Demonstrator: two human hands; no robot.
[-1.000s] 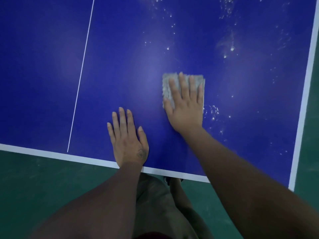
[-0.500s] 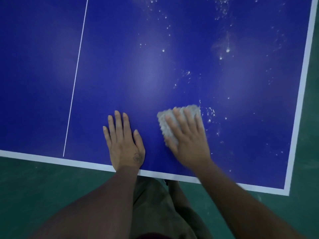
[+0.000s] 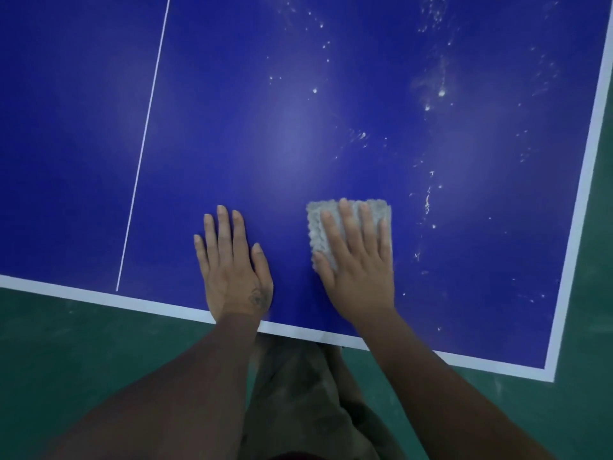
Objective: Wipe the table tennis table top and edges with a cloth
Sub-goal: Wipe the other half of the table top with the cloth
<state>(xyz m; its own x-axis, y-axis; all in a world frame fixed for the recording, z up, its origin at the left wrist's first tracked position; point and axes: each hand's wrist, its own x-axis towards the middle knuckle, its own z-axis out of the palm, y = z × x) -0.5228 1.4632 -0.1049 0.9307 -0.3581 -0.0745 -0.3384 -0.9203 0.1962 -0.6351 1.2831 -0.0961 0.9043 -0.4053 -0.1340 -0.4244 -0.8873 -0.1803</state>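
A blue table tennis table [image 3: 265, 111] with white border lines fills the head view. My right hand [image 3: 356, 263] lies flat with straight fingers, pressing a folded grey cloth [image 3: 318, 227] onto the top near the front edge. My left hand [image 3: 232, 263] rests flat on the bare blue surface just left of it, wrist over the white front edge [image 3: 99, 298]. White dust specks [image 3: 428, 200] are scattered to the right of the cloth and further up the table.
The table's front right corner [image 3: 549, 373] and its white right edge [image 3: 590, 154] border a green floor [image 3: 66, 360]. A thin white centre line [image 3: 146, 127] runs up the table at the left. My legs [image 3: 298, 393] stand below the front edge.
My right hand has drawn the cloth back toward the front edge, then shifted it slightly right. My left hand has stayed flat in the same spot.
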